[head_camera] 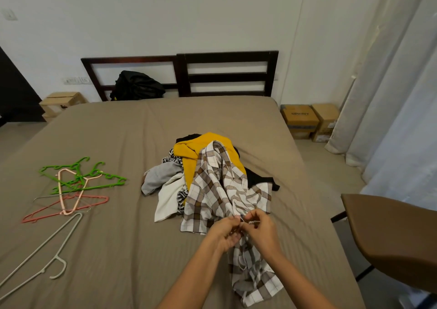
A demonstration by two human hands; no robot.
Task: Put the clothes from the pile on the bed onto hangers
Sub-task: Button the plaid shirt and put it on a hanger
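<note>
Fingers (pixel 234 219) of the left hand (pixel 225 234) and of the right hand (pixel 263 232) meet tip to tip, curled and pinched on a fold of the checked shirt (pixel 212 185). Whether they hold a button or only the front edge is too small to tell. Part of the shirt hangs below the fingers toward the near edge of the bed (pixel 118 131). The rest trails away beyond them and lies over the pile (pixel 170 181), where a yellow garment (pixel 203 143) and grey, white, striped and black pieces are heaped.

Neither hand holds a hanger. The hangers (pixel 78 185) lie in a loose cluster well to the left of the fingers, and a pale grey hanger (pixel 47 249) lies apart from them, also to the left.

The step in hand looks like readying this shirt — opening or straightening it before it is hung. The next move probably calls for freeing one hand, reaching left for a hanger, and finding the collar so the hanger's shoulders can slip inside.
</note>
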